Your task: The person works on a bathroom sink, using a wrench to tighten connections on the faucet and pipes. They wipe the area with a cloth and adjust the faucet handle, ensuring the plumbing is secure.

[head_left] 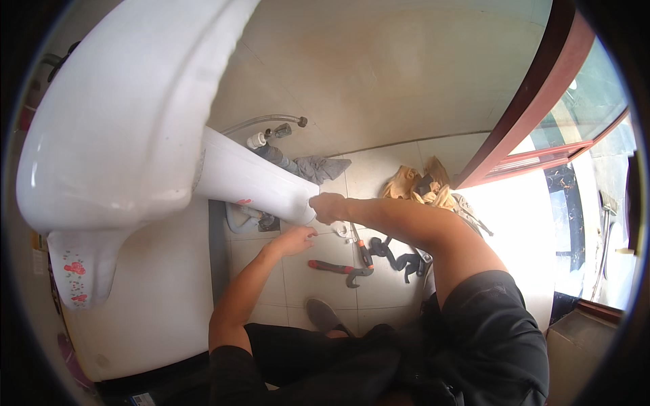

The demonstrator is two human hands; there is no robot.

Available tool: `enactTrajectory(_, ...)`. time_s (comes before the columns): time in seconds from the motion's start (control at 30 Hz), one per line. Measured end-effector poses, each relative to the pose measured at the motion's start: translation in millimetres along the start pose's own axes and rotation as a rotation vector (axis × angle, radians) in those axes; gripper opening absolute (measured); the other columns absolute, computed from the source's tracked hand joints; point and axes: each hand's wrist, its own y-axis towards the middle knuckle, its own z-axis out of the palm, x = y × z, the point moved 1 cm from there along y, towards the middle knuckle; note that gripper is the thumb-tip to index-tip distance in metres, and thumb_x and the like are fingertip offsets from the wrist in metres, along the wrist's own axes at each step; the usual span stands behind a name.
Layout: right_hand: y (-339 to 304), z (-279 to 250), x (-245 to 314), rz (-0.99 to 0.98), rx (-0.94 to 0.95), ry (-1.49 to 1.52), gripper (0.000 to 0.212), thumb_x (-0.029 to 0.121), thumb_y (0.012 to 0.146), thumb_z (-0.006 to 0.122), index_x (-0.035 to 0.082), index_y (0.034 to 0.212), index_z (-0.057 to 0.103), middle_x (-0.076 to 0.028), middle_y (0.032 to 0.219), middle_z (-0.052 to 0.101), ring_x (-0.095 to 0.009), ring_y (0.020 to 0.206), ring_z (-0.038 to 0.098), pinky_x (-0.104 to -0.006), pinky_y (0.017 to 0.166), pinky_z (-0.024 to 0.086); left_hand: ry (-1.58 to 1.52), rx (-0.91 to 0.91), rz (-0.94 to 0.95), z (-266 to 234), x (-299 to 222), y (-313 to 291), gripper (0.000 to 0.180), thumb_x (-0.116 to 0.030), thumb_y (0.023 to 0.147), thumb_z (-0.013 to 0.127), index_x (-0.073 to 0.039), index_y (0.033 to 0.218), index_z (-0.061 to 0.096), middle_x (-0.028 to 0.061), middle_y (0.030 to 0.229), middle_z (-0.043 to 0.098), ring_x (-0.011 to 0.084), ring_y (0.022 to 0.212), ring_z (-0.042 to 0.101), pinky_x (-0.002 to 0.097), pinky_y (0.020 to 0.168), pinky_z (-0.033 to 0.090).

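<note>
Currently, the right hand (328,208) is closed on the lower end of a white, column-shaped ceramic pedestal (254,172), its fingertips hidden. The left hand (296,240) sits just beside that end, fingers loosely spread and bent; whether it touches the ceramic I cannot tell. The pedestal slants away leftward from the hands to a large, glossy white basin (122,135) with red flower decoration. Beneath the hands spreads a floor of pale square tiles (305,287). Just right of the left hand lie a hook-jawed wrench with a red-and-black handle (330,266) and an orange-and-black tool handle (365,254). Beyond the hands are a crumpled grey cloth (323,167) and a smooth beige wall (379,74). To the right hand's right, a rumpled tan cloth (406,183) lies near a reddish-brown door frame (535,101), with bright light past it.
</note>
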Motion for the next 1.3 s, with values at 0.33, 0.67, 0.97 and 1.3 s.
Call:
enactTrajectory(0.33,7,28,-95,-0.072,0.132,-0.151,0.054,0.028,0.083,0.071,0.0,0.129,0.063,-0.022,0.116,0.068,-0.026,0.066,0.072,-0.039,0.062,0.059,0.049,-0.042,0.172,-3,-90,3,0.039,-0.019,0.092,0.066,-0.005,0.128,0.061,0.0195,0.115,0.068,0.0372,0.107,0.066,0.0469,0.094,0.051)
enactTrajectory(0.67,-2,28,-84,0.163,0.262,0.155,0.052,0.022,0.087,0.074,0.002,0.134,0.061,-0.017,0.094,0.073,-0.022,0.069,0.074,-0.0341,0.059,0.063,0.053,-0.019,0.356,-19,-125,-12,0.037,-0.021,0.091,0.066,-0.006,0.125,0.062,0.0177,0.116,0.068,0.038,0.108,0.065,0.0493,0.093,0.05)
enactTrajectory(0.97,6,44,-117,-0.04,0.094,-0.037,0.047,0.037,0.085,0.074,0.004,0.119,0.07,-0.018,0.109,0.072,-0.032,0.098,0.072,-0.0431,0.086,0.058,0.202,-0.071,0.385,-54,-217,-146,0.047,-0.012,0.094,0.065,-0.003,0.137,0.05,0.0161,0.138,0.05,0.039,0.111,0.062,0.0428,0.087,0.056)
enactTrajectory(1.3,13,72,-151,0.305,0.376,0.12,0.055,0.039,0.09,0.073,0.006,0.132,0.063,-0.021,0.115,0.07,-0.025,0.094,0.074,-0.0377,0.076,0.061,0.549,-0.193,0.223,-5,-181,-152,0.028,-0.021,0.091,0.062,-0.004,0.114,0.065,0.0154,0.098,0.068,0.0267,0.088,0.071,0.0414,0.062,0.056)
